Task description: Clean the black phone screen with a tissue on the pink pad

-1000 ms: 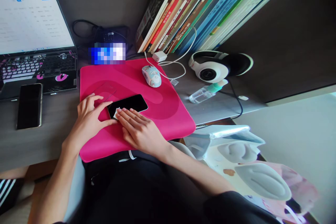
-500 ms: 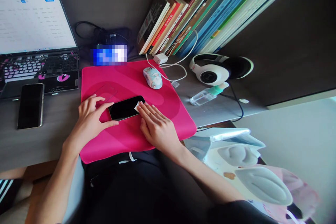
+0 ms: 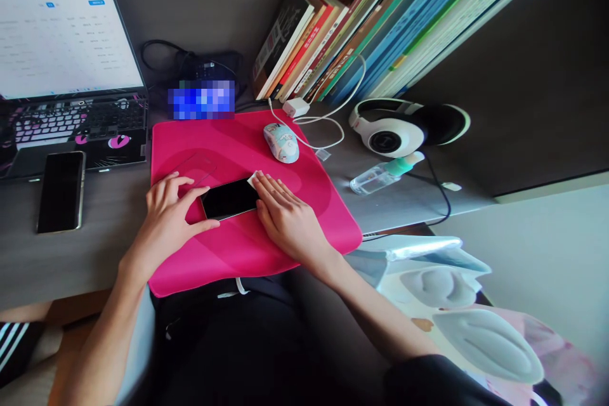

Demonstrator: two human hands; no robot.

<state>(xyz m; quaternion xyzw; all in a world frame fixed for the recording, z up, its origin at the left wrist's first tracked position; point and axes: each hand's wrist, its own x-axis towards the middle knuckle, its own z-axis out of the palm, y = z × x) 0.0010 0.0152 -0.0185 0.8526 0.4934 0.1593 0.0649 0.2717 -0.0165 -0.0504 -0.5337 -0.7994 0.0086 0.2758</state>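
Grey desk [image 3: 104, 247] fills the view against a dark wall, with an open laptop [image 3: 61, 44] on its left side, cut off by the top and left edges, and its screen text too small to read. Leaning books [image 3: 361, 19] line the back, their tops out of frame. A pink mat [image 3: 228, 133] lies in the middle, its near edge hanging over the desk front. White headphones [image 3: 404, 130] lie to the right with a small clear bottle [image 3: 383, 172] just in front of them, and a blurred patch [image 3: 201, 99] hides whatever sits behind the mat. A second phone [image 3: 61, 191] lies face up by the laptop, and a patterned mouse [image 3: 281, 142] rests on the mat's far side. A clear sheet [image 3: 193, 168] on the mat is hard to make out. The dark phone [image 3: 228, 198] lies flat on the mat between both hands. The left hand [image 3: 166, 222] is spread, thumb and forefinger bracing the phone's left end. The right hand [image 3: 288, 219] lies flat and unclenched, its fingertips pressing a small white wipe [image 3: 253, 179] at the phone's right end, which they partly cover.
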